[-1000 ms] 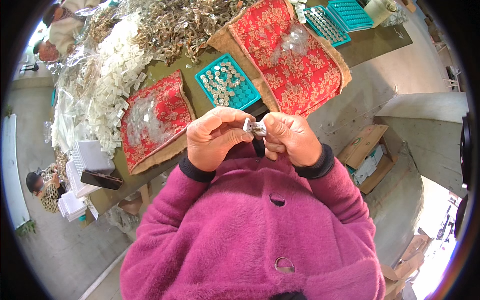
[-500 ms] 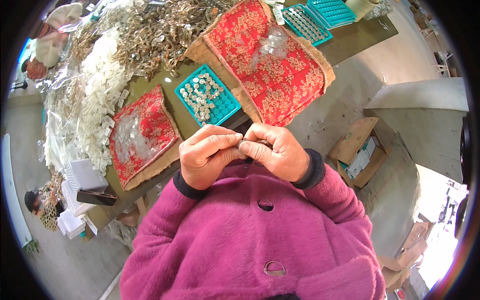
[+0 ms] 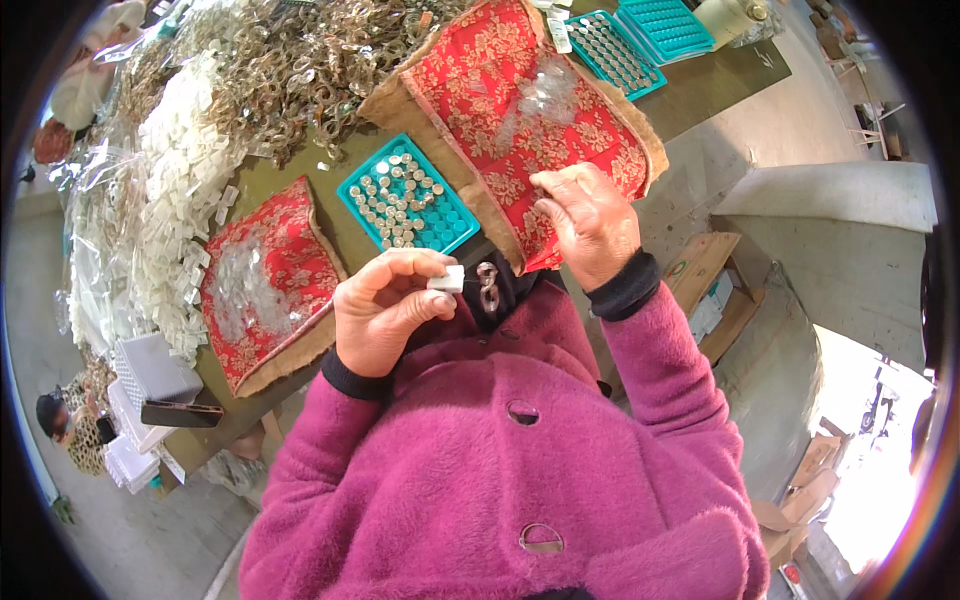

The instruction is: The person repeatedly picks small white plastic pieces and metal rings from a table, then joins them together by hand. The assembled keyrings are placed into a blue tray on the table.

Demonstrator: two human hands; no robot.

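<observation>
My left hand [image 3: 385, 308] pinches a small white rectangular piece [image 3: 449, 279] between thumb and fingertips, in front of my chest. My right hand [image 3: 597, 222] is raised over the near right part of a red floral cloth pad [image 3: 470, 75], its fingers drawn together; whatever they hold, if anything, is too small to make out. Between the hands, a few shiny pinkish links [image 3: 488, 287] show against something dark. Beyond my left hand lies a teal tray [image 3: 462, 238] with many small round silvery pieces [image 3: 396, 205], some in its pockets, others loose on top.
A smaller red pad [image 3: 300, 225] with clear plastic bits lies at left. White tags [image 3: 180, 190] and brownish looped pieces [image 3: 320, 65] are heaped behind. More teal trays [image 3: 665, 25] stand far right. A phone [image 3: 182, 414] rests at the table's left edge. A cardboard box [image 3: 700, 265] stands right.
My hands were together at the fingertips and are now apart. The right hand has moved up and right over the red pad; the white piece now shows in my left hand.
</observation>
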